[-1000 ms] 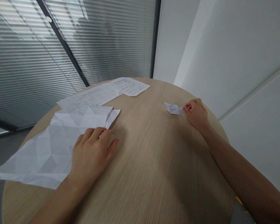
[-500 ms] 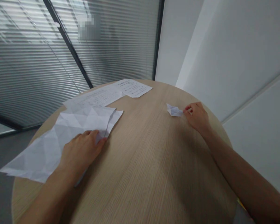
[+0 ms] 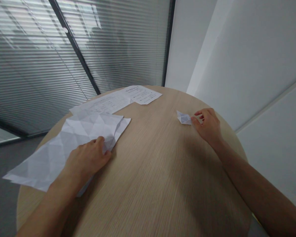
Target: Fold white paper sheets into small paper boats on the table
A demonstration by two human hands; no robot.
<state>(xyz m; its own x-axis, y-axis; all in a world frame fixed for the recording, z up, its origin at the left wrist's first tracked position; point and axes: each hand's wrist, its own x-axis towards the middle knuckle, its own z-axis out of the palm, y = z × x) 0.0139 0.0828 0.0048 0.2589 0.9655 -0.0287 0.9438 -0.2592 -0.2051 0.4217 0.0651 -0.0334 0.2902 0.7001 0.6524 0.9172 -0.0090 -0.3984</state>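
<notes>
My left hand (image 3: 90, 158) lies on a stack of creased white paper sheets (image 3: 88, 125) on the left of the table. Its thumb is spread from the fingers near the sheets' right edge; the fingertips are partly hidden. On the right, my right hand (image 3: 207, 125) is open, thumb and forefinger apart. A small folded white paper piece (image 3: 184, 118), shaped somewhat like a little boat, rests on the table just left of its thumb tip. Whether the thumb still touches it I cannot tell.
Printed sheets (image 3: 140, 94) lie at the far side of the round wooden table (image 3: 148, 164), partly overlapping one another. Behind stands a glass partition with blinds (image 3: 128, 49). A white wall (image 3: 261, 65) rises close on the right.
My right thumb and forefinger have parted, letting go of the folded paper piece, which stays on the table. My left hand has shifted slightly on the sheets, and the view has moved a little.
</notes>
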